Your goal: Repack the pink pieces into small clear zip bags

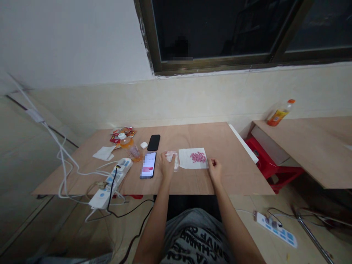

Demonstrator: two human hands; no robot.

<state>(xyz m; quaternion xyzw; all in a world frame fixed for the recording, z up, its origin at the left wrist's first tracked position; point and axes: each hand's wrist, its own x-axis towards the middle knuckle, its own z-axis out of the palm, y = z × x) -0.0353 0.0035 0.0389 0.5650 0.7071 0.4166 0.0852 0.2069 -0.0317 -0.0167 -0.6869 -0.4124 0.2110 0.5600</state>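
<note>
A white sheet of paper [185, 159] lies on the wooden table, with a heap of small pink pieces [198, 157] spread over its right half. They are too small to tell their kind. To the left of the paper is a small clear plastic bag [176, 165] with pinkish-red marking near its top. My left hand [166, 165] grips this bag at its left side, thumb towards the paper. By the paper's right edge, my right hand [215, 171] rests with fingers curled together; whatever is between the fingertips cannot be made out.
Left of my hands lie a lit phone [148, 165], a dark phone [153, 142], a white case [143, 145], an orange bottle [131, 148], wrappers [115, 138], tissue [104, 153] and a power strip [110, 183] with cables. A red stool [264, 161] stands right of the table.
</note>
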